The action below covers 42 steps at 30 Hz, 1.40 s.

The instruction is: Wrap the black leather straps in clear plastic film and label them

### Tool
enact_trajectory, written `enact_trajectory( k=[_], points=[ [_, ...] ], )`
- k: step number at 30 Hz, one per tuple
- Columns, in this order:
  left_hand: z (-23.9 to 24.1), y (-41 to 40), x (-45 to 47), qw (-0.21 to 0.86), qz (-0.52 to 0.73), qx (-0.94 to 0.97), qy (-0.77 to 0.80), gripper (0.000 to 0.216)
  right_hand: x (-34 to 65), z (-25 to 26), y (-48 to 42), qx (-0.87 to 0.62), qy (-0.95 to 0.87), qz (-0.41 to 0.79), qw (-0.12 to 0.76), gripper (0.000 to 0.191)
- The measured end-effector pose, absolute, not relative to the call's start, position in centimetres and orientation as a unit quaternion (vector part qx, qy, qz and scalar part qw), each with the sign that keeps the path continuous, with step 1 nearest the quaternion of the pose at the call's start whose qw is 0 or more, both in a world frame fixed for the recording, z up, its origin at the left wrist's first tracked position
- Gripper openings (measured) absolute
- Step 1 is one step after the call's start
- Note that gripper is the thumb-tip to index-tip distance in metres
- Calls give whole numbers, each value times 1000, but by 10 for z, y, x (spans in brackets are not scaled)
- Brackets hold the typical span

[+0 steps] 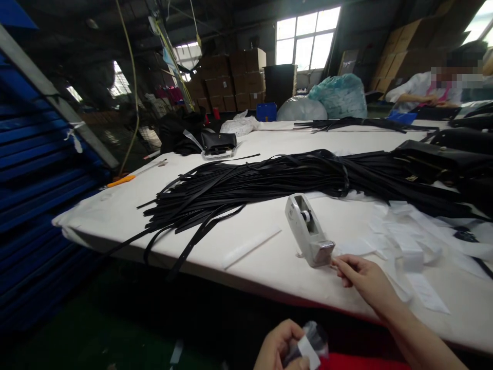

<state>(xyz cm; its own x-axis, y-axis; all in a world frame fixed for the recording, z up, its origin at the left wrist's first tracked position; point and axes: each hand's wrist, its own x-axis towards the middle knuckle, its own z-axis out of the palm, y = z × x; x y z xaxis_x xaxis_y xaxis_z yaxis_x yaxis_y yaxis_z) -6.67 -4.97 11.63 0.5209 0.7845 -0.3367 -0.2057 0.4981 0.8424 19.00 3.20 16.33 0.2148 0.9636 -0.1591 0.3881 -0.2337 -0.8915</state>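
My left hand [283, 344], low in front of the table, is closed on a dark item in clear plastic wrap [318, 336]. A small white slip [309, 352] lies against the wrap under the fingers. My right hand [356, 275] is at the front end of a pale grey tape dispenser [302, 226] on the white table. Its thumb and forefinger are pinched beside the cutter end; whatever is between them is too small to make out. Behind the dispenser lies a large bundle of black straps [250, 180].
White paper or plastic strips [408, 246] lie to the right, black bags [435, 156] beyond. An orange-handled tool [121, 181] sits near the left edge, a black bag [219, 143] farther back. Blue stacked panels [34, 205] stand left. A person [427, 92] works at far right.
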Motion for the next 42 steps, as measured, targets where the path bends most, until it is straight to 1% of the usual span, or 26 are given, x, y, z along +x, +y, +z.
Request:
enact_trajectory(
  k=[3, 5, 11, 14, 16, 21, 28, 34, 42],
  points=[
    [131, -52, -51, 746, 345, 417, 388, 61, 197, 166, 34, -678, -515, 374, 369, 44],
    [143, -55, -40, 741, 355, 410, 396, 61, 200, 169, 34, -671, -522, 370, 373, 43],
    [180, -71, -21, 731, 390, 388, 404, 50, 201, 176, 26, -665, -557, 326, 375, 41],
    [186, -79, -17, 720, 396, 395, 411, 47, 203, 177, 9, -652, -574, 318, 380, 41],
    [186, -82, -15, 713, 400, 398, 416, 44, 205, 177, -2, -642, -568, 324, 401, 41],
    [180, -88, -9, 701, 409, 400, 426, 36, 205, 173, -11, -625, -527, 370, 442, 40],
    [171, -92, -2, 710, 403, 403, 414, 38, 192, 155, 2, -594, -438, 479, 475, 49],
    [166, -96, -6, 694, 403, 421, 423, 31, 186, 145, 6, -577, -407, 538, 461, 50],
    [168, -102, -11, 700, 398, 399, 439, 28, 186, 145, 9, -558, -405, 575, 440, 42]
  ],
)
